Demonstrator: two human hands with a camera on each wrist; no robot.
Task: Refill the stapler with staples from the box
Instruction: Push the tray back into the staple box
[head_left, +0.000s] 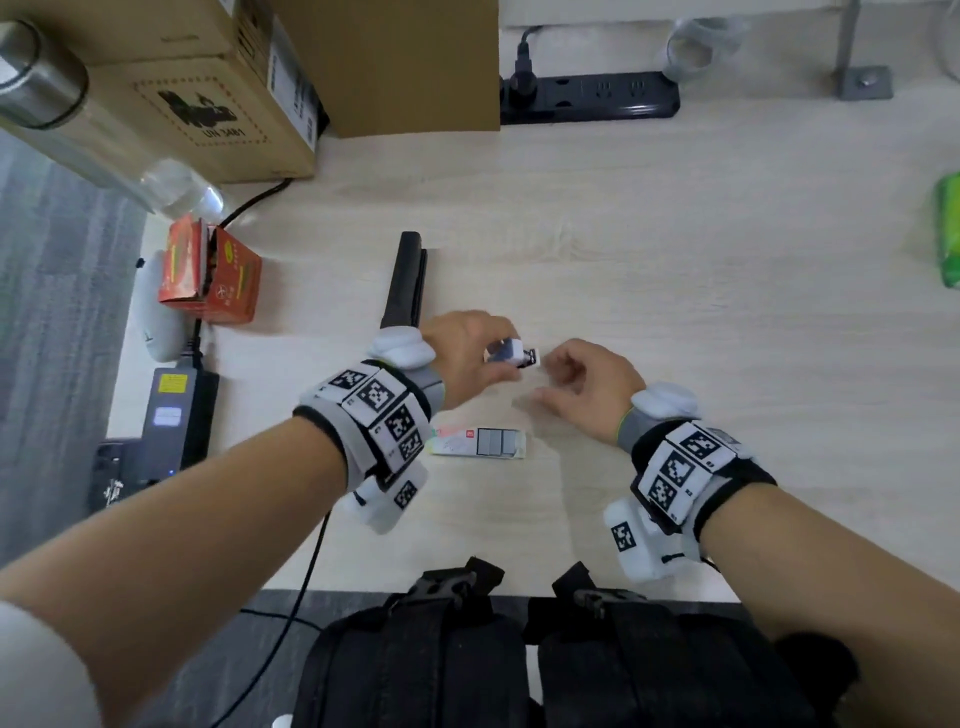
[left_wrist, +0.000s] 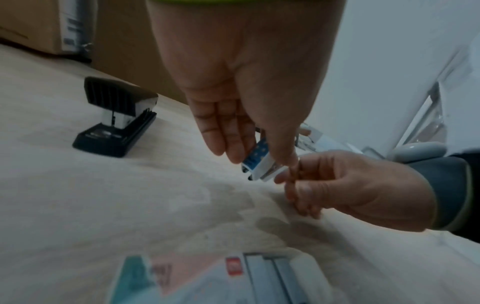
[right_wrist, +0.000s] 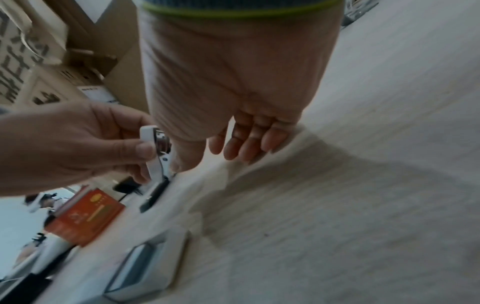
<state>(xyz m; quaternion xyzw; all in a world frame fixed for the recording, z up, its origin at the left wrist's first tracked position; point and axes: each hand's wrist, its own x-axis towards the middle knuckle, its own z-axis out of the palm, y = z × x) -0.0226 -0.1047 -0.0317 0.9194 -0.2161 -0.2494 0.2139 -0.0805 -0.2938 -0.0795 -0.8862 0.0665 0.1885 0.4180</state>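
Note:
My left hand (head_left: 467, 348) holds a small white and blue stapler (head_left: 511, 353) just above the table, pinched between thumb and fingers (left_wrist: 228, 139). Its metal front end (right_wrist: 162, 144) points at my right hand (head_left: 587, 379). The right thumb (right_wrist: 182, 162) touches that metal end, while the other right fingers (right_wrist: 244, 148) hang relaxed and hold nothing. The open staple box (head_left: 478, 442), with grey staple strips showing, lies flat on the table (head_left: 675, 260) below my hands. In the left wrist view the staple box (left_wrist: 233, 277) is blurred in the foreground.
A larger black stapler (head_left: 405, 280) lies behind my left hand. A red carton (head_left: 213, 275), a clear bottle (head_left: 176, 189) and a black adapter (head_left: 176, 415) sit at the left. Cardboard boxes (head_left: 182, 104) and a power strip (head_left: 587, 98) line the back; a green packet (head_left: 948, 234) is far right.

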